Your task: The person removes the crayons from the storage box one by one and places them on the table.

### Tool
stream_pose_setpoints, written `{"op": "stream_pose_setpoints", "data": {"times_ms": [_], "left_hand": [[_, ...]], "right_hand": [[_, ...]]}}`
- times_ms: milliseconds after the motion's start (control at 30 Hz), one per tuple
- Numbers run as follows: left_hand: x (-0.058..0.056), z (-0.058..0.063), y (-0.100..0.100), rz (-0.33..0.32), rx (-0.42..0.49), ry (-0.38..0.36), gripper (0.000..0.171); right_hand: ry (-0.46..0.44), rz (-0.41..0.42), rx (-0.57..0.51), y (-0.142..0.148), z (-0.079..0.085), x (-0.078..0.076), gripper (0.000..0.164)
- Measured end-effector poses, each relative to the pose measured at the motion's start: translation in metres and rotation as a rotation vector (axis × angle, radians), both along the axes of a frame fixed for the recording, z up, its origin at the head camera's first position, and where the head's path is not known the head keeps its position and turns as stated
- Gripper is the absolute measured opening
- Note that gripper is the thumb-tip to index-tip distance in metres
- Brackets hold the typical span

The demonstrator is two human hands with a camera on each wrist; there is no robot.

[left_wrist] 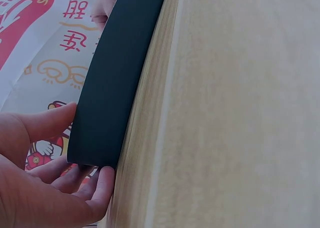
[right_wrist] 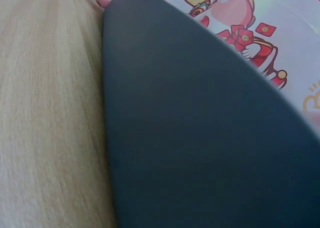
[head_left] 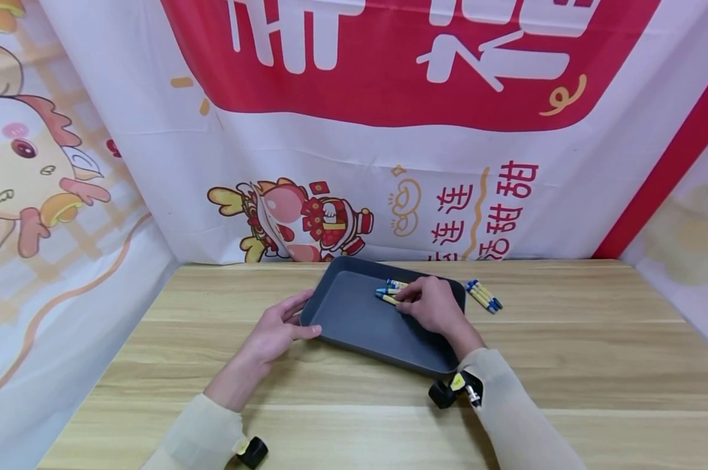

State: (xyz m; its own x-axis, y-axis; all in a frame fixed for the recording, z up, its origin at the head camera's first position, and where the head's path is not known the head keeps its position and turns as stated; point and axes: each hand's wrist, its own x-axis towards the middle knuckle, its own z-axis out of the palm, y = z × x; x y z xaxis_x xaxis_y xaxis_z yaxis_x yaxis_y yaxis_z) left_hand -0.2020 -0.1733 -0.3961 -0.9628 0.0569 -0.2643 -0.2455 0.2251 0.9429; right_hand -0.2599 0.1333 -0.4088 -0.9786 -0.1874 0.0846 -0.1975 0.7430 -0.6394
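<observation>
A dark grey rectangular tray (head_left: 345,307) sits at an angle on the wooden table. My left hand (head_left: 274,331) holds its left end, thumb at the rim and fingers against the outer wall; the left wrist view shows this hand (left_wrist: 55,173) at the tray's end wall (left_wrist: 107,97). Inside the tray, the fingers of my right hand (head_left: 432,305) pinch the end of a crayon (head_left: 386,298) with a yellow wrapper and dark blue tip. Beside it lie a light blue crayon (head_left: 383,290) and another crayon (head_left: 396,283), partly hidden by the hand. The tray's wall (right_wrist: 190,118) hides the right hand in the right wrist view.
More yellow-wrapped crayons (head_left: 483,296) with blue ends lie side by side on the table (head_left: 565,352), just right of the tray. A printed cloth backdrop (head_left: 354,150) hangs along the table's back edge, and another cloth (head_left: 95,274) covers the left side.
</observation>
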Motion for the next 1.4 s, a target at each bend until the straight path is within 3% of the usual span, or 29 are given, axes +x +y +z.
{"op": "stream_pose_setpoints", "data": {"times_ms": [833,1400], "left_hand": [[0.002,0.001,0.001,-0.016,0.008,0.012,0.076],[0.0,-0.001,0.0,-0.019,0.001,0.002,0.076]], "right_hand": [[0.021,-0.001,-0.064,0.004,0.0,0.006,0.008],[0.021,-0.041,-0.112,0.009,0.01,0.011,0.01]]}}
